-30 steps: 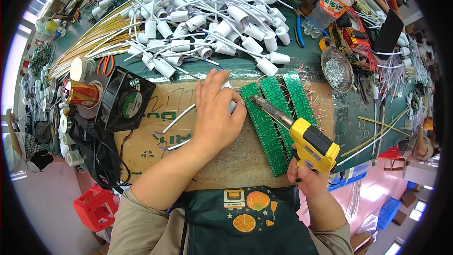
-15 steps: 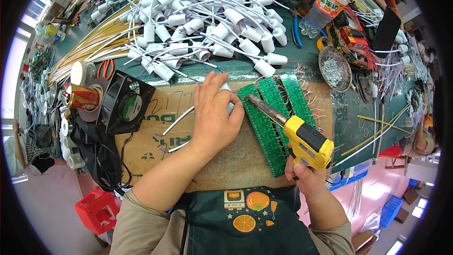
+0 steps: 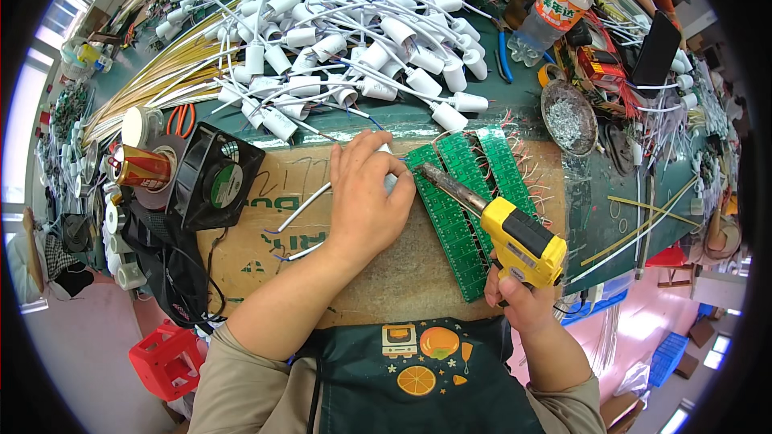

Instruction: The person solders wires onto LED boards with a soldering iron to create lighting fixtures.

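Yellow-and-black soldering gun (image 3: 524, 243) shifted slightly left, gripped by right fingers (image 3: 492, 284), browned metal barrel (image 3: 456, 190) over green circuit boards (image 3: 456, 235), left fingers (image 3: 363, 147) closed on half-hidden white piece (image 3: 391, 182)

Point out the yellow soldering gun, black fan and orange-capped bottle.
Yellow soldering gun (image 3: 523, 243), head view: on its housing.
Black fan (image 3: 223, 186), head view: on its round hub.
Orange-capped bottle (image 3: 556, 10), head view: on its wraparound label.

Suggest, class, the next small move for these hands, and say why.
Probably the right hand should nudge the yellow soldering gun slightly toward the white piece. Its tip is already over the upper left corner of the leftmost green board, close to that piece, which the left hand grips. Whether the tip touches the board is unclear.
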Tool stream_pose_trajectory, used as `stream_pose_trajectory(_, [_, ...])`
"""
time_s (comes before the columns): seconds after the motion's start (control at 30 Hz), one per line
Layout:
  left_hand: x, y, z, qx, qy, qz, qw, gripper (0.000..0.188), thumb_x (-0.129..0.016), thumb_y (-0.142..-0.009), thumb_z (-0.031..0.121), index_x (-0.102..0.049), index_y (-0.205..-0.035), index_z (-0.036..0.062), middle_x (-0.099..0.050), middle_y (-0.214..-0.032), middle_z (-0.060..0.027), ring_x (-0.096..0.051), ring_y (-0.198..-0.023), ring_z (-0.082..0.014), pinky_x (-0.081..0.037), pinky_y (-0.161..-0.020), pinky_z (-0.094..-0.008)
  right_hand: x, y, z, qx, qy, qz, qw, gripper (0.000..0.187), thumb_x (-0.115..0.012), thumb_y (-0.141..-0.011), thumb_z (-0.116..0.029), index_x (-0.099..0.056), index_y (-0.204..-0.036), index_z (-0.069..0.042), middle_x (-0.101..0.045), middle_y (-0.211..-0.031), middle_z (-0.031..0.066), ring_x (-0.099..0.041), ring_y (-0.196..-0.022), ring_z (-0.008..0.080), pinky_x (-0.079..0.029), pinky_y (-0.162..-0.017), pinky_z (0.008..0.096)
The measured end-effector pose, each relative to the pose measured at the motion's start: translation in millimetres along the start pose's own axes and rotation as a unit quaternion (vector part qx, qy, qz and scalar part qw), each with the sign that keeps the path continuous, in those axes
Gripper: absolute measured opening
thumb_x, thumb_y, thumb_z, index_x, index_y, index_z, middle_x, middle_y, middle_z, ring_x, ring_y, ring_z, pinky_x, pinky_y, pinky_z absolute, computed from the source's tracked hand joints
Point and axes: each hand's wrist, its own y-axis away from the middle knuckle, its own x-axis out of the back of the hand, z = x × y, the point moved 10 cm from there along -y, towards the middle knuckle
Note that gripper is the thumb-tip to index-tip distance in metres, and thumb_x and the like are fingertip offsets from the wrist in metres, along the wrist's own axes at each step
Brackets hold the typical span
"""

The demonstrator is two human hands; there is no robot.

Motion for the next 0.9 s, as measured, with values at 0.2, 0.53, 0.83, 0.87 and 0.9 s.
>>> stream_pose_trajectory(0.2, [-0.7, 1.0, -1.2, 0.008, -0.003, 0.003, 1.000, 0.008, -0.068, -0.085, 0.011, -0.062, -0.087, 0.0066, -0.059, -0.129, -0.0153, -0.053, -0.124, -0.0364, -0.026, -0.116, -0.0574, -1.8, -0.5, -1.9, -0.002, 0.007, 0.001, 1.000, 0.057, -0.074, -0.087, -0.034, -0.051, -0.121, 0.006, -0.059, -0.071, 0.0104, -0.056, -0.054, 0.0163, -0.046, -0.050, 0.0278])
stream_pose_trajectory(0.53, [0.2, 0.2, -0.7, -0.002, -0.007, 0.010, 1.000, 0.009, -0.068, -0.085, 0.012, -0.062, -0.087, 0.0065, -0.060, -0.127, -0.0151, -0.054, -0.122, -0.0369, -0.027, -0.114, -0.0589, 2.2, 1.4, -3.4, 0.023, -0.001, 0.007, 1.000, 0.066, -0.077, -0.086, -0.037, -0.051, -0.128, 0.007, -0.059, -0.073, 0.0088, -0.056, -0.054, 0.0157, -0.045, -0.049, 0.0269])
stream_pose_trajectory(0.83, [-1.1, -1.6, 2.6, -0.004, 0.006, 0.008, 1.000, 0.008, -0.068, -0.085, 0.011, -0.062, -0.086, 0.0066, -0.060, -0.128, -0.0153, -0.054, -0.122, -0.0371, -0.027, -0.114, -0.0583, 33.0, 8.4, -2.2, 0.062, -0.103, 0.037, 0.992, 0.075, -0.080, -0.083, -0.039, -0.046, -0.137, 0.002, -0.054, -0.070, 0.0051, -0.054, -0.054, 0.0156, -0.045, -0.050, 0.0291])
stream_pose_trajectory(0.87, [-2.0, -0.7, 1.3, -0.002, 0.004, 0.008, 1.000, 0.008, -0.068, -0.085, 0.010, -0.062, -0.086, 0.0064, -0.060, -0.128, -0.0155, -0.054, -0.123, -0.0371, -0.027, -0.115, -0.0581, 37.4, 10.6, -3.8, 0.069, -0.122, 0.046, 0.989, 0.076, -0.080, -0.084, -0.040, -0.046, -0.137, 0.002, -0.054, -0.070, 0.0049, -0.053, -0.054, 0.0156, -0.045, -0.049, 0.0291])
stream_pose_trajectory(0.9, [-3.5, -1.5, 1.8, -0.001, 0.003, 0.009, 1.000, 0.008, -0.068, -0.085, 0.010, -0.062, -0.086, 0.0061, -0.060, -0.129, -0.0157, -0.054, -0.123, -0.0371, -0.027, -0.115, -0.0578, 43.1, 11.7, -6.6, 0.079, -0.140, 0.055, 0.986, 0.077, -0.080, -0.084, -0.040, -0.045, -0.138, 0.001, -0.054, -0.070, 0.0047, -0.053, -0.054, 0.0156, -0.045, -0.049, 0.0291])
